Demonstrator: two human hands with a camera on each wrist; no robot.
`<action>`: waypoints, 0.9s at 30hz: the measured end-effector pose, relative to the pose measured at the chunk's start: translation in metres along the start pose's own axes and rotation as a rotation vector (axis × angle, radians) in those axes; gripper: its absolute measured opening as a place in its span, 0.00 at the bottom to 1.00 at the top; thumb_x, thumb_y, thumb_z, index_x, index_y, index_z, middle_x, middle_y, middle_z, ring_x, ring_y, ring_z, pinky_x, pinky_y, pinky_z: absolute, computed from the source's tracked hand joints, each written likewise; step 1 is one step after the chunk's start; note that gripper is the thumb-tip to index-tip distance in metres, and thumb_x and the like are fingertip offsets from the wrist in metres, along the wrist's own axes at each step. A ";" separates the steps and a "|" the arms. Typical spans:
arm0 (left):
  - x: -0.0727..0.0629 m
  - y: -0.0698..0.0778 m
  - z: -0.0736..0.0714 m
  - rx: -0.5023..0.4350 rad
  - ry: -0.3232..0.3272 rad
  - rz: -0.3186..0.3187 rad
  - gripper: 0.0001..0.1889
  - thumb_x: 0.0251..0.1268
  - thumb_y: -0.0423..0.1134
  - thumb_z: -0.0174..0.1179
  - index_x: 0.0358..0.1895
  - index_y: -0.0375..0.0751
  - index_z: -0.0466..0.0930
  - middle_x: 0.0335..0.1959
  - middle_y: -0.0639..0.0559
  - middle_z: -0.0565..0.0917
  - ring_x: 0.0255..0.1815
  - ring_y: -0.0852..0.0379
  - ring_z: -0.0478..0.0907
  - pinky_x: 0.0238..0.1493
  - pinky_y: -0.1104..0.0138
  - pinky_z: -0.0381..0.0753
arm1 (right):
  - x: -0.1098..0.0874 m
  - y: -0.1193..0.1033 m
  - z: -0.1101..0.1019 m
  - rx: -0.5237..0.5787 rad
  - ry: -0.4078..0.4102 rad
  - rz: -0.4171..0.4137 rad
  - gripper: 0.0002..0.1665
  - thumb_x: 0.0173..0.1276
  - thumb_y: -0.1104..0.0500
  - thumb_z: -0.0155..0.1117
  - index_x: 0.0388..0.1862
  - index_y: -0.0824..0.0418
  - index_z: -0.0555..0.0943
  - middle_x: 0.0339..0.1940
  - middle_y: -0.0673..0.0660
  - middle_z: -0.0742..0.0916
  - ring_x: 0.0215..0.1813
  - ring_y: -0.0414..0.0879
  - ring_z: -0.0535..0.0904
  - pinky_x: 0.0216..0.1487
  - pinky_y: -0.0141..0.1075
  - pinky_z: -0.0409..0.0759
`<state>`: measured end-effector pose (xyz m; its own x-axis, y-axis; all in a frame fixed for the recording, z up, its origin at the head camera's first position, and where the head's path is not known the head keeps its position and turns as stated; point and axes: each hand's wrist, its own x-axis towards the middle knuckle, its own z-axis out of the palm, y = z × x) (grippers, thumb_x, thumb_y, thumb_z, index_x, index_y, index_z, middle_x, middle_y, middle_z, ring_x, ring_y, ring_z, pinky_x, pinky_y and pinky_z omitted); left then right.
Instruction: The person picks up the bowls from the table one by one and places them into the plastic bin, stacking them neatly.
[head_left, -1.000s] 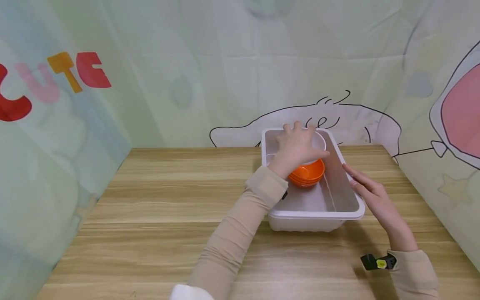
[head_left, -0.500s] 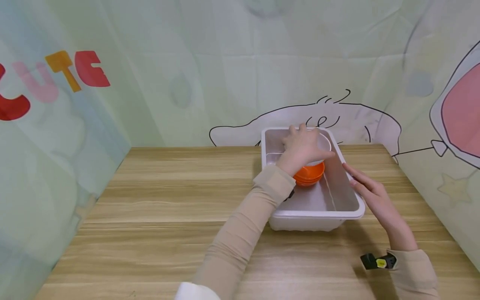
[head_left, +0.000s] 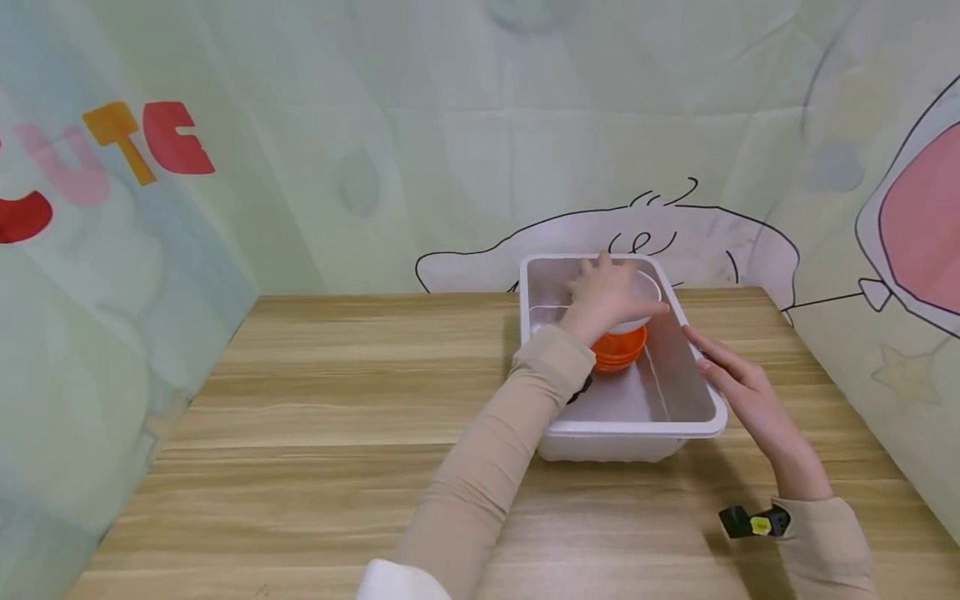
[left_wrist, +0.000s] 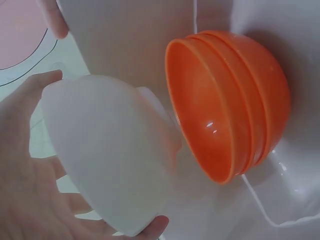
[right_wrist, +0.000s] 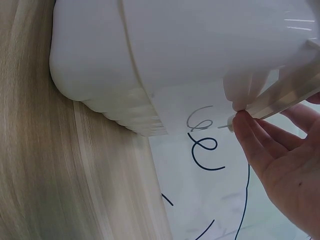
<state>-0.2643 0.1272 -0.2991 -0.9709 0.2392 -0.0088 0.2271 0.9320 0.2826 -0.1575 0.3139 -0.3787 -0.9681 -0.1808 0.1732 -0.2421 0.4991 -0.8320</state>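
Note:
My left hand (head_left: 603,296) is inside the light grey plastic bin (head_left: 630,430) and grips a white bowl (left_wrist: 107,150) by its rim, thumb on one side and fingers spread round the other. Beside that bowl, a stack of orange bowls (left_wrist: 225,112) sits nested on the bin's floor. A further white piece (left_wrist: 155,104) shows partly behind the held bowl in the left wrist view. My right hand (head_left: 742,392) holds the bin's right rim, with the thumb on the rim and the fingers along its outer side.
The bin stands on a wood-grain table (head_left: 337,400), near its back edge. Behind rises a pale green cloth backdrop (head_left: 450,167) with cartoon drawings, and it continues along both sides.
My left hand has shifted slightly right with the white bowl inside the bin, then stayed nearly in place. The right hand and the orange bowls have kept still.

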 end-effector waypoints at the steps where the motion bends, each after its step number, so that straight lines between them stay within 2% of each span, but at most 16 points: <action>1: 0.001 0.000 0.001 -0.008 -0.003 0.001 0.40 0.49 0.73 0.59 0.68 0.65 0.66 0.72 0.49 0.62 0.66 0.47 0.64 0.59 0.49 0.73 | 0.000 0.000 0.000 -0.003 0.001 0.001 0.28 0.78 0.49 0.44 0.75 0.48 0.60 0.75 0.41 0.65 0.68 0.20 0.56 0.58 0.14 0.60; 4: 0.002 -0.001 0.005 -0.018 -0.021 -0.006 0.42 0.50 0.73 0.58 0.70 0.65 0.62 0.72 0.49 0.63 0.66 0.47 0.64 0.60 0.50 0.73 | 0.000 -0.001 0.000 0.011 -0.003 0.013 0.29 0.78 0.49 0.44 0.75 0.48 0.60 0.76 0.41 0.64 0.68 0.19 0.56 0.73 0.32 0.60; 7: 0.004 -0.002 0.010 -0.020 -0.029 -0.019 0.43 0.50 0.74 0.58 0.71 0.67 0.60 0.70 0.49 0.65 0.64 0.48 0.65 0.59 0.52 0.74 | 0.000 -0.001 0.000 0.007 -0.001 0.023 0.29 0.78 0.48 0.44 0.75 0.48 0.60 0.75 0.41 0.64 0.67 0.19 0.56 0.73 0.35 0.60; 8: 0.004 -0.002 0.011 -0.021 -0.027 -0.022 0.43 0.50 0.74 0.57 0.71 0.67 0.60 0.70 0.49 0.65 0.63 0.48 0.65 0.59 0.52 0.74 | 0.000 -0.001 0.001 0.008 -0.001 0.024 0.29 0.78 0.48 0.44 0.75 0.48 0.60 0.75 0.41 0.65 0.67 0.19 0.56 0.73 0.35 0.60; 10: 0.005 -0.003 0.014 -0.028 -0.024 -0.024 0.43 0.49 0.74 0.57 0.70 0.66 0.61 0.68 0.49 0.66 0.62 0.48 0.66 0.58 0.52 0.74 | -0.001 -0.001 0.000 -0.008 0.002 0.020 0.28 0.78 0.48 0.44 0.75 0.47 0.60 0.75 0.40 0.65 0.67 0.19 0.57 0.64 0.21 0.61; 12: 0.007 -0.005 0.017 -0.039 -0.027 -0.026 0.43 0.49 0.74 0.57 0.70 0.65 0.62 0.67 0.49 0.67 0.61 0.48 0.66 0.58 0.51 0.74 | -0.001 0.000 0.000 -0.014 0.004 0.015 0.28 0.78 0.49 0.44 0.75 0.48 0.60 0.75 0.40 0.65 0.67 0.19 0.57 0.58 0.16 0.61; 18: 0.009 -0.010 0.025 -0.059 -0.028 -0.015 0.42 0.50 0.73 0.58 0.69 0.62 0.64 0.66 0.49 0.68 0.59 0.48 0.65 0.57 0.50 0.75 | -0.001 0.000 0.000 -0.012 0.001 0.019 0.28 0.78 0.48 0.44 0.75 0.47 0.60 0.75 0.41 0.65 0.67 0.19 0.57 0.57 0.16 0.61; 27: 0.010 -0.014 0.029 -0.056 -0.022 -0.009 0.40 0.50 0.72 0.59 0.68 0.64 0.66 0.65 0.50 0.68 0.61 0.48 0.65 0.56 0.51 0.76 | -0.001 -0.001 0.001 -0.011 0.001 0.030 0.29 0.78 0.48 0.44 0.75 0.46 0.60 0.76 0.42 0.64 0.67 0.20 0.58 0.57 0.17 0.62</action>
<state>-0.2748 0.1244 -0.3307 -0.9710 0.2369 -0.0324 0.2128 0.9178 0.3352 -0.1568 0.3132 -0.3785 -0.9749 -0.1653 0.1489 -0.2140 0.5138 -0.8308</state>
